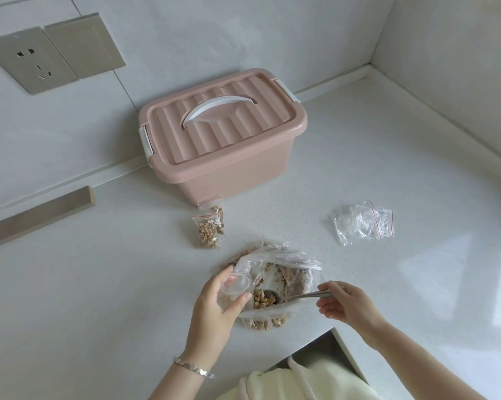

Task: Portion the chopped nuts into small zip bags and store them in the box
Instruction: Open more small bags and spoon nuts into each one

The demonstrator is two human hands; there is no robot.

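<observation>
A large clear bag of chopped nuts point(272, 272) lies open on the white counter near the front edge. My left hand point(217, 304) holds a small zip bag point(236, 282) open at the big bag's left rim. My right hand point(344, 303) pinches the handle of a metal spoon point(272, 298); its bowl sits inside the big bag, loaded with nuts. Two filled small zip bags point(210, 226) lie in front of the pink box point(223, 140), whose lid is closed, with a white handle. Several empty zip bags point(364, 222) lie to the right.
The box stands against the tiled wall, under a wall socket point(30, 59). A wooden strip point(38, 215) lies along the wall at the left. The counter's front edge has a cut-out point(330, 347) right below the big bag.
</observation>
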